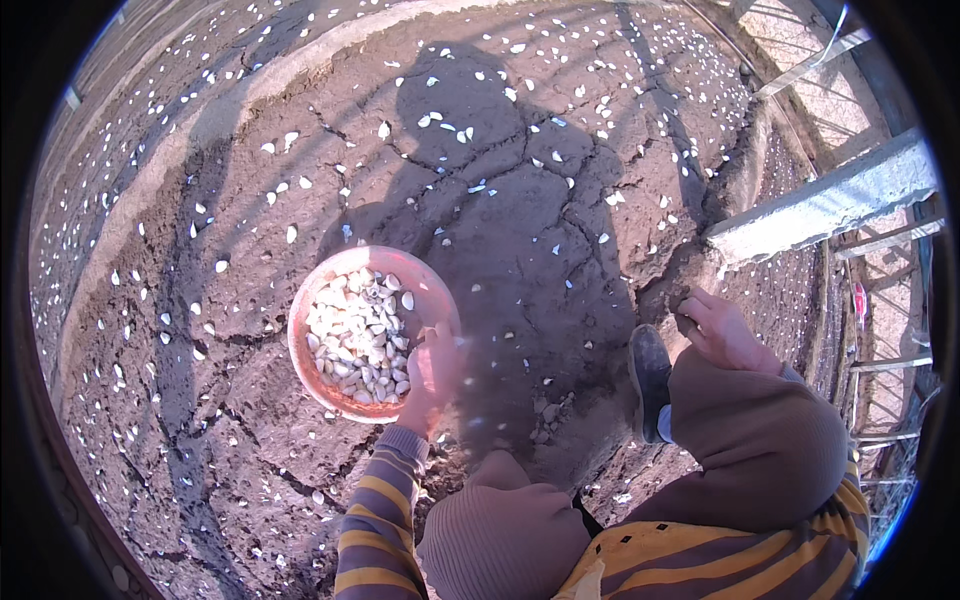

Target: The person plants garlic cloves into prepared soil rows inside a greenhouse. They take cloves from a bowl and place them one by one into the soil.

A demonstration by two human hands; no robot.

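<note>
A round reddish plastic basin [304, 367] stands on the cracked soil [525, 300], partly filled with garlic cloves [360, 322]. My left hand [433, 367] is at the basin's right side, blurred, over its rim; whether it grips the rim or holds cloves, I cannot tell. My right hand [716, 330] rests beside my right knee, above the dark shoe [649, 375], its fingers curled around something dark, perhaps a clod of soil. More pale cloves lie scattered over the soil around the basin.
A pale concrete post [825, 199] slants in from the right, close beyond my right hand. A raised earth ridge [172, 150] curves along the left and top. Thin bars and a walkway [889, 315] line the far right. My shadow falls across the soil ahead.
</note>
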